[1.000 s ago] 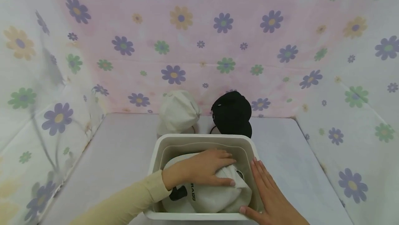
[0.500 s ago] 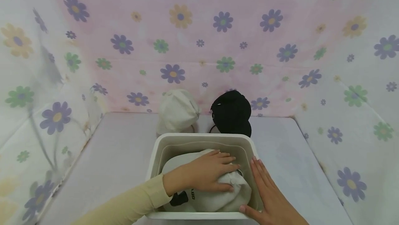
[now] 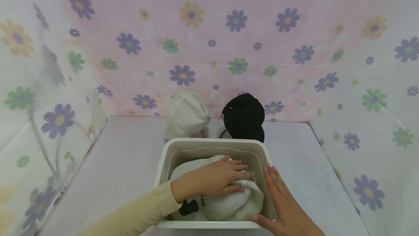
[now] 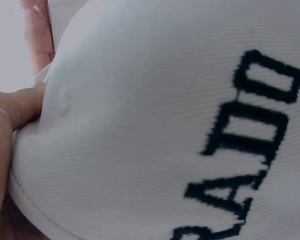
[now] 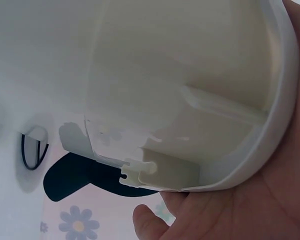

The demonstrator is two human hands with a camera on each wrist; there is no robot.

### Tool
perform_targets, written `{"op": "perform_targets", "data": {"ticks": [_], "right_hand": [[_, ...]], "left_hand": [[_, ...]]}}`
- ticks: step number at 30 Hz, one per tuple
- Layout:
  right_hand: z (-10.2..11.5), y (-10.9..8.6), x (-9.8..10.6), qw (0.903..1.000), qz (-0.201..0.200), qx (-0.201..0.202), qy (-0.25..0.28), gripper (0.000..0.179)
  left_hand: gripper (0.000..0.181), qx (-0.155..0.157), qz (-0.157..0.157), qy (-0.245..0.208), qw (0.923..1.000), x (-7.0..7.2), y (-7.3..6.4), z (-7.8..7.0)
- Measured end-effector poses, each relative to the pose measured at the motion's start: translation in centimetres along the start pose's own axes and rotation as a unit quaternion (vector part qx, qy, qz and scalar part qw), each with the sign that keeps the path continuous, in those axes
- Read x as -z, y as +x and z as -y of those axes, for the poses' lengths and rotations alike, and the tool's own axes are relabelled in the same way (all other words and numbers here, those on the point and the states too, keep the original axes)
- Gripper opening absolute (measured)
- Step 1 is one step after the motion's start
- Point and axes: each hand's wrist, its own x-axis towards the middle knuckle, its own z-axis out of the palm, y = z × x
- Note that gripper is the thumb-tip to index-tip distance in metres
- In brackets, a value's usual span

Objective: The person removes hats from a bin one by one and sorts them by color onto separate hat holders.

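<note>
A white plastic bin stands on the table near me, and a white cap with black lettering lies inside it. My left hand presses down on top of that cap with its fingers spread flat. The left wrist view is filled by the cap's fabric and letters, with a thumb at its edge. My right hand lies flat and open against the bin's right outer wall. In the right wrist view the palm sits under the bin's rim.
Behind the bin, against the flowered cloth backdrop, stand a white cap and a black cap. The black cap's brim shows in the right wrist view. Flowered cloth walls close in the left and right sides of the table.
My left hand has slid a little farther right and back over the cap, pushing it down into the bin. The right hand stays against the bin's side.
</note>
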Motion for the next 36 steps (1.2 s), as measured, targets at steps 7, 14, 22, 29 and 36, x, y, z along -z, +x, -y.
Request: {"op": "perform_targets", "data": {"ticks": [7, 14, 22, 29, 36], "right_hand": [[0.1, -0.1, 0.0, 1.0, -0.002, -0.004, 0.0, 0.11], [0.0, -0.2, -0.1, 1.0, -0.007, 0.002, 0.0, 0.11], [-0.3, -0.2, -0.3, 0.9991, -0.02, 0.035, -0.01, 0.111], [-0.6, -0.2, -0.4, 0.9978, -0.039, 0.052, -0.011, 0.112], [-0.5, -0.1, -0.7, 0.9963, -0.053, 0.068, 0.001, 0.113]], "left_hand": [[0.052, 0.0, 0.009, 0.007, 0.9999, 0.2, -0.2, -0.1], [0.065, 0.008, 0.004, 0.012, 0.9999, 0.1, -0.1, -0.4], [0.057, 0.018, -0.014, 0.09, 0.9957, -0.2, 0.2, -1.1], [0.052, 0.024, -0.007, 0.107, 0.994, 0.2, 0.1, -1.0], [0.051, 0.04, -0.013, 0.063, 0.9971, 1.1, -0.5, -0.6]]}}
